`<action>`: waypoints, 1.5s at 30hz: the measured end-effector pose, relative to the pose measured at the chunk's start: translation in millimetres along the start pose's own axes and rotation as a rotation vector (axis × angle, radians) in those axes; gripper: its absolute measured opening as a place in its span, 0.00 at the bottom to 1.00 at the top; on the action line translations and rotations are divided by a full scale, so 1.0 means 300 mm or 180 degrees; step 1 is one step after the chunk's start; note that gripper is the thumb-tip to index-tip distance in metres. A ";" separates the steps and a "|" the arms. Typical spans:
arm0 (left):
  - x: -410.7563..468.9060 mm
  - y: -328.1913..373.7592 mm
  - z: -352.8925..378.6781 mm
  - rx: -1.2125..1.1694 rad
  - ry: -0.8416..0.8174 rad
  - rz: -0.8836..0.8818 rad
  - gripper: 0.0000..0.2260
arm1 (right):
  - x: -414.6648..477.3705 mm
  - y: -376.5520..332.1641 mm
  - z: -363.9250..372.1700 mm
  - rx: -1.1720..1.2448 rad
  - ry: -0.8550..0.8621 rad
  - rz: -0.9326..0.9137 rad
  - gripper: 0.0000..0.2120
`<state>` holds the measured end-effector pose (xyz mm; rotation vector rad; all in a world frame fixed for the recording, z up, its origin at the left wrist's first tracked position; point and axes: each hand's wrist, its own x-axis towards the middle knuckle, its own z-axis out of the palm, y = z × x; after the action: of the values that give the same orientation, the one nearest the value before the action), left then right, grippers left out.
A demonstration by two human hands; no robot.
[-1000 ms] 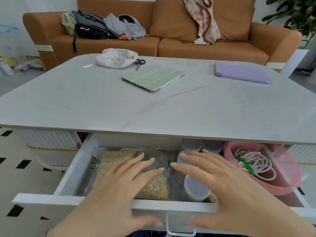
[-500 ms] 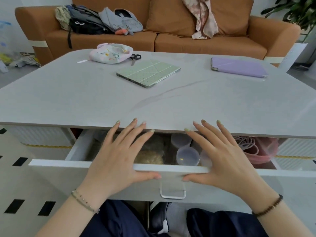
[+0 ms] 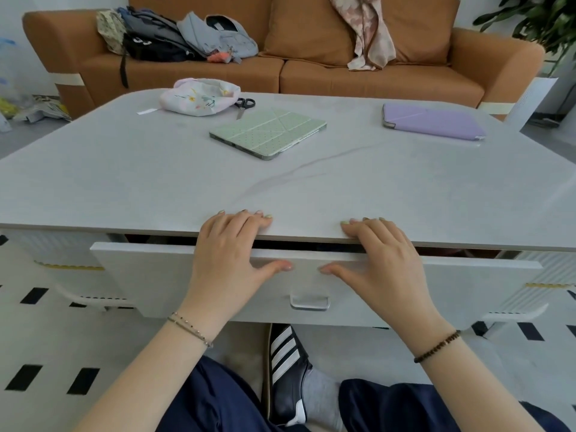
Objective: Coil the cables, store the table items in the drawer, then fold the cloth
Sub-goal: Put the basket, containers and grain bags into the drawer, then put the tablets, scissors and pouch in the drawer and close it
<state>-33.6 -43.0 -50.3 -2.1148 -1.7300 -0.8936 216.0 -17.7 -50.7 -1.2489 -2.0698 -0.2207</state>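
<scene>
The left hand (image 3: 230, 254) and right hand (image 3: 383, 260) lie spread and flat, gripping nothing. Their palms are against the white front of the drawer (image 3: 467, 285), their thumbs point toward each other above the clear handle (image 3: 309, 301), and their fingers reach up over the near edge of the table (image 3: 156, 182). Each wrist wears a thin bracelet. The drawer is all but closed, and only a narrow dark slit shows under the tabletop, so what lies inside is hidden. Below, between dark trouser legs, is a dark shoe (image 3: 286, 369) with three white stripes and no readable name. At the far left of the table sits the cloth (image 3: 199, 96), pale pink with small stitched figures, bunched in a heap. It touches black-handled scissors (image 3: 243, 106), and a white paper strip (image 3: 146, 111) lies beside it with no legible writing. A green tablet case (image 3: 268, 132) lies near the middle and a purple tablet case (image 3: 433, 121) at the far right, both unmarked. On the orange sofa (image 3: 374, 79) behind, a black bag (image 3: 149, 45) carries white lettering too small to read. A plant (image 3: 536, 20) is cut off at the top right.
</scene>
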 end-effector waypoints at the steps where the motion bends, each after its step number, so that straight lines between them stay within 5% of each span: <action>1: 0.003 0.003 0.012 -0.0005 0.0133 -0.0039 0.33 | 0.003 -0.002 0.014 -0.0023 0.0089 0.0030 0.27; 10: 0.015 0.015 0.111 0.0297 0.0919 -0.0303 0.25 | 0.025 -0.011 0.111 -0.0439 0.0795 0.0178 0.21; 23: 0.007 0.006 0.143 0.0423 0.1099 -0.0244 0.25 | 0.023 -0.005 0.134 -0.0536 0.0938 0.0175 0.21; 31: 0.001 0.052 0.095 0.0554 0.0703 -0.0409 0.23 | 0.015 -0.069 0.086 -0.0532 0.0501 0.0463 0.16; 37: 0.021 0.115 -0.047 0.0792 -0.0281 -0.0268 0.24 | -0.008 -0.086 -0.065 -0.0269 -0.0419 0.0286 0.16; 45: 0.127 0.175 -0.227 0.1000 -0.0144 -0.0021 0.30 | 0.087 -0.163 -0.272 0.0081 -0.0159 0.0115 0.25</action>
<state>0.4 -64.5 34.9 -1.9362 -1.7667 -0.5362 206.7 -63.1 36.4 -1.2875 -2.0841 -0.1476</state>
